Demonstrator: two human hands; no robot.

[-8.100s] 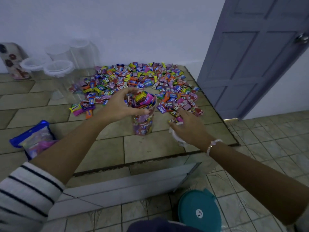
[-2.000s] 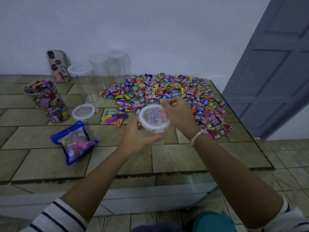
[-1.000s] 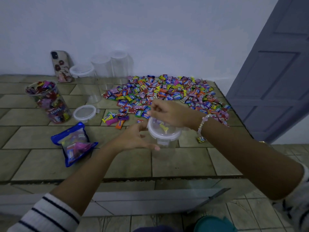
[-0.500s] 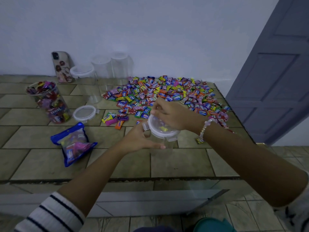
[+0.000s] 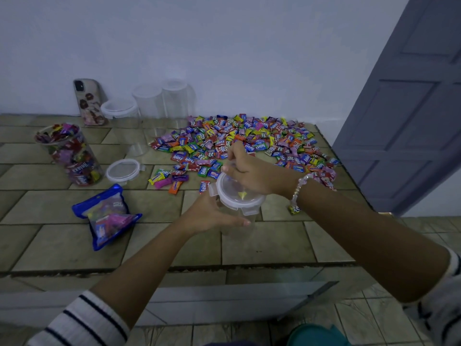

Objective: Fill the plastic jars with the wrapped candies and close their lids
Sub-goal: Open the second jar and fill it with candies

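A clear plastic jar stands on the tiled ledge in front of me with its white clip lid on top. My left hand grips the jar's side from the left. My right hand curls over the lid's far edge and pinches it. Behind them spreads a wide pile of wrapped candies. At the far left stands a jar filled with candies, uncovered, and its lid lies flat beside it.
A blue candy bag lies left of my hands. Three clear lidded jars and a phone stand at the back wall. A grey door is on the right. A teal lid lies on the floor below.
The filled jar now stands at the far left. I hold a clear jar instead, and over the last second my right hand has stayed on its lid, shifting little.
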